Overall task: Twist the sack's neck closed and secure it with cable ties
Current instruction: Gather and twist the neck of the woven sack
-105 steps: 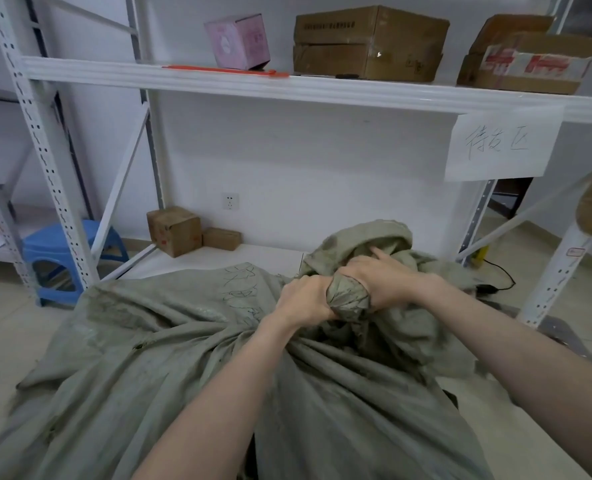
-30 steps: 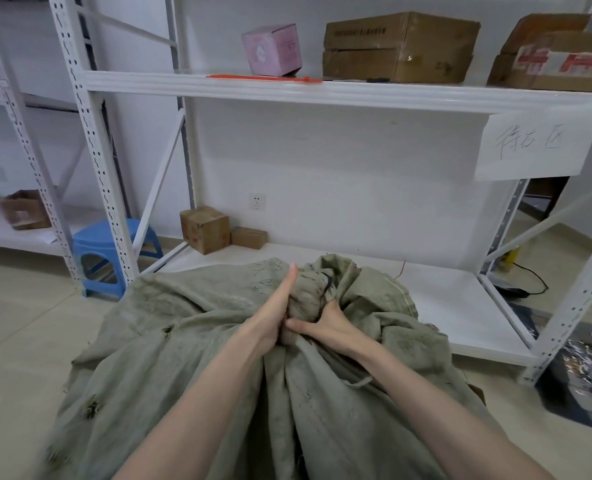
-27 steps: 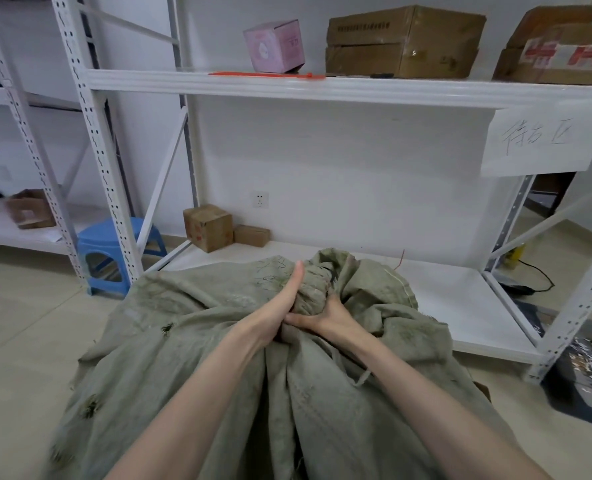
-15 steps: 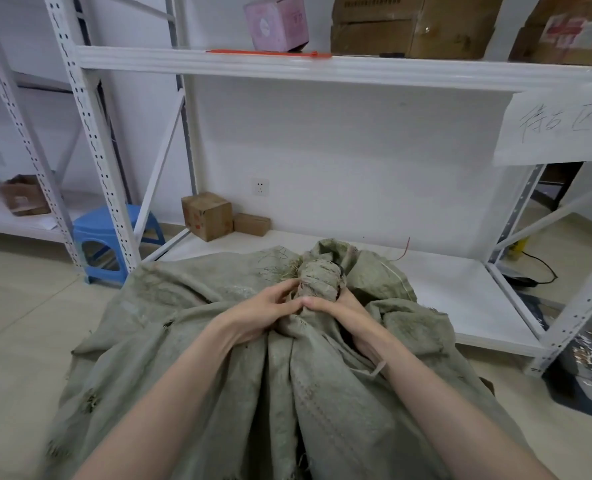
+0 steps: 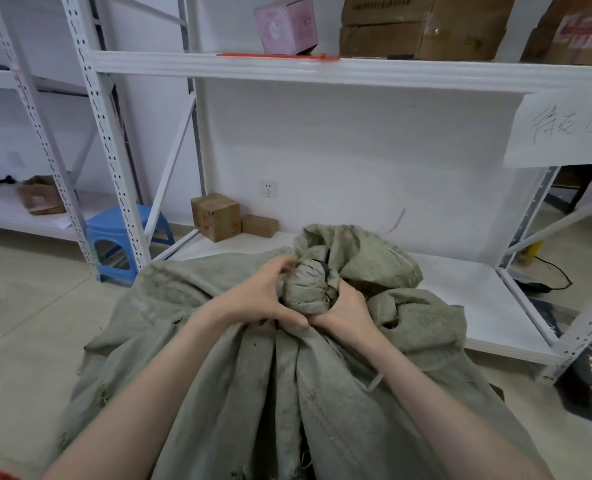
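I have both hands closed round the twisted neck; no tie on it yet.
The left hand (image 5: 256,296) curls round the neck (image 5: 306,291) from the left, and the right hand (image 5: 348,311) grips it from below right. The neck is a tight, ribbed grey-green knob atop the sack (image 5: 287,393) on the floor. Its axis runs up and away from me, with the loose mouth flopped beyond. An orange strip (image 5: 277,56), likely a cable tie, lies lengthwise on the shelf (image 5: 426,76) high above. I judge the left hand nearer to it.

Coarse matt woven cloth sack (image 5: 239,368), white painted metal shelving (image 5: 322,69), brown cardboard boxes (image 5: 422,27), blue plastic stool (image 5: 114,230).
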